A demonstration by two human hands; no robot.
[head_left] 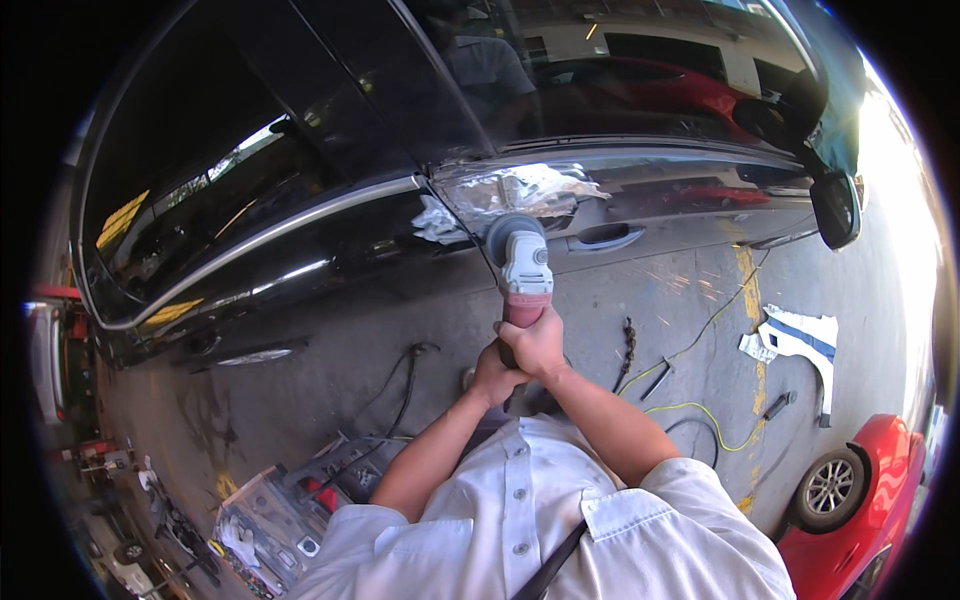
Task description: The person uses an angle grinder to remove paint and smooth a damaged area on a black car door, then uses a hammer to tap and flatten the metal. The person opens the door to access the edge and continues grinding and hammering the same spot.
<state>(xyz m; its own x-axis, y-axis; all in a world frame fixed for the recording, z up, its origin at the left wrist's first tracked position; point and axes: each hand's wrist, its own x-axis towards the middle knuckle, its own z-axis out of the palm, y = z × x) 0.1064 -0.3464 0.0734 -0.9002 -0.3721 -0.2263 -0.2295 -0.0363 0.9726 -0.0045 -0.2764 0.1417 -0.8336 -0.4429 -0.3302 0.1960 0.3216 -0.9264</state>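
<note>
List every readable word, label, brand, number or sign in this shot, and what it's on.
None readable.
Grinder: any marking is too small to make out.
Black car: no lettering visible.
Shirt: no lettering visible.
Red car's wheel: hub too small to read.
Background at the edges: too small or blurred to read.

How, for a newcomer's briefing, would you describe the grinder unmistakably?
On the black car, find the silvery patch. Below it, the left hand and right hand grip the grinder: pale grey head, reddish body, unlike the dark door handle beside it.
</note>
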